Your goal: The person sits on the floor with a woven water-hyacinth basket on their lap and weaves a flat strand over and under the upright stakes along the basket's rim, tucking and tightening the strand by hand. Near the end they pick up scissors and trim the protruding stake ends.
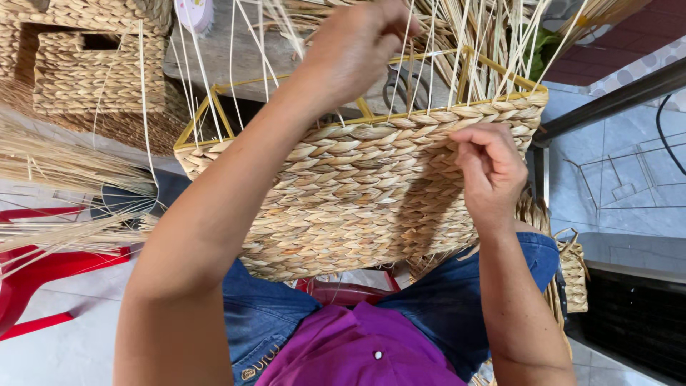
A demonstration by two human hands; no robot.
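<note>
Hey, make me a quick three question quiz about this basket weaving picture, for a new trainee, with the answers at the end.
1. True or false: the left hand reaches over the top rim of the woven basket among the loose straw strands.
2. Where does the right hand pinch the weave?
A. near the basket's upper right side
B. at its bottom
C. on the red chair
3. Fill in: the bare frame showing above the weave is ____ in colour.

Key: 1 true; 2 A; 3 yellow.
</note>
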